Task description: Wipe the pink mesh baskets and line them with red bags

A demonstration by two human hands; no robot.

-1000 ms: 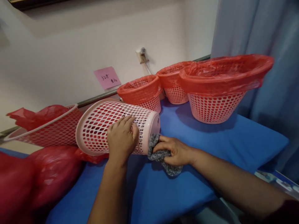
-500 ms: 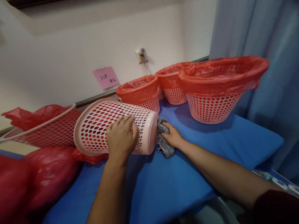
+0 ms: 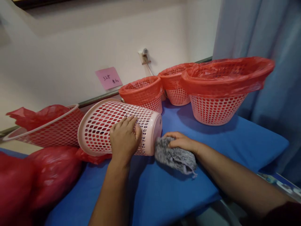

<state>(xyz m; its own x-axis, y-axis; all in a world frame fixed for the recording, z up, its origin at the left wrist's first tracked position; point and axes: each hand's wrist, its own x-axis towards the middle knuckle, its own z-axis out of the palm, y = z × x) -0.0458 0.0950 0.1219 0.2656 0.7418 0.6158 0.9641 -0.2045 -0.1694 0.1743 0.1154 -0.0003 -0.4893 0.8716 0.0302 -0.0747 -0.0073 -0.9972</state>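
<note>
A pale pink plastic basket (image 3: 101, 125) with a mesh of holes lies on its side, its base facing right. My left hand (image 3: 125, 136) is closed over the near side of its wall, holding it; the thumb points toward the base. In my right hand (image 3: 180, 141) is a bunched grey cloth (image 3: 175, 157), pressed against the lower part of the basket's base. The cloth's loose end hangs toward the right, a thread sticking out. Part of the left fingertips is hard to make out against the holes.
Behind stand pink baskets lined with red bags: one small (image 3: 154, 105), one farther back (image 3: 177, 95), one large (image 3: 217, 108). Another basket (image 3: 61, 131) leans at left, near full red plastic bags (image 3: 54, 175). A blue cloth (image 3: 150, 191) covers the table. A pink note (image 3: 108, 78) is on the wall.
My right hand has moved down along the basket's base with the cloth, which now spreads out to the right. My left hand keeps its place on the basket.
</note>
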